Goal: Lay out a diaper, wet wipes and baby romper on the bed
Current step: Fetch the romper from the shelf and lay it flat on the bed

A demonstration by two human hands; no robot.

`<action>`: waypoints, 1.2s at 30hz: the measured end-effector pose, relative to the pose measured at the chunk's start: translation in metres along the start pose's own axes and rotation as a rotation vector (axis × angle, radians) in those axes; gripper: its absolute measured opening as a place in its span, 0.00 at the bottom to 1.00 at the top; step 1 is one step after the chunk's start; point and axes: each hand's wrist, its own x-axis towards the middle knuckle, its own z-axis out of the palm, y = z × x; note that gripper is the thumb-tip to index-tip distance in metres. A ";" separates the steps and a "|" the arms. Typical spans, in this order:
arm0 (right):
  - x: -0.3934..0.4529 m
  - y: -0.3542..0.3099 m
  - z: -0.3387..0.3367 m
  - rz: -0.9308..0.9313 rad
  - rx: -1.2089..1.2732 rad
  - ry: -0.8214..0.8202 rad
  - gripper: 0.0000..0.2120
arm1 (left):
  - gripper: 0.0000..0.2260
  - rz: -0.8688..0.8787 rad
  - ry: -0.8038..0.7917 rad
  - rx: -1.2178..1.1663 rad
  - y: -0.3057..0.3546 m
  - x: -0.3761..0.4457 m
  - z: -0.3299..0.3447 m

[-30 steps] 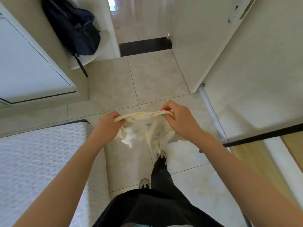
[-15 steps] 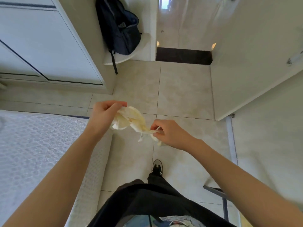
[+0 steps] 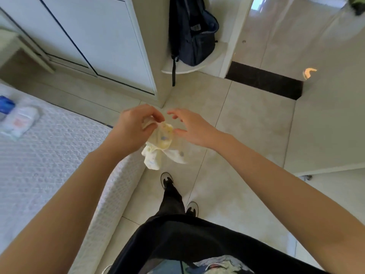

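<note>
Left hand [image 3: 136,127] pinching baby romper [image 3: 160,147], right hand [image 3: 194,128] spread empty, white quilted bed [image 3: 49,155], beige tile floor [image 3: 246,119], backpack [image 3: 194,34]

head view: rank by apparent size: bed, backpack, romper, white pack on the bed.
1. bed, nearest the camera, which inflates it
2. backpack
3. romper, bunched in the left hand
4. white pack; blurred, close to the romper, ranking unsure
</note>
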 end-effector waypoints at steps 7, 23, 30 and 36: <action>0.110 -0.029 0.016 -0.160 -0.332 -0.327 0.12 | 0.15 -0.040 0.007 -0.041 -0.041 0.037 -0.033; 0.302 -0.051 -0.037 -0.166 -0.090 -0.534 0.16 | 0.15 -0.498 0.181 0.061 -0.190 0.117 -0.103; 0.382 -0.055 -0.075 -0.147 -0.072 -0.725 0.16 | 0.18 -0.778 0.454 0.073 -0.227 0.157 -0.123; 0.442 -0.068 -0.096 -0.151 -0.019 -0.929 0.09 | 0.18 -0.922 0.624 0.094 -0.246 0.170 -0.133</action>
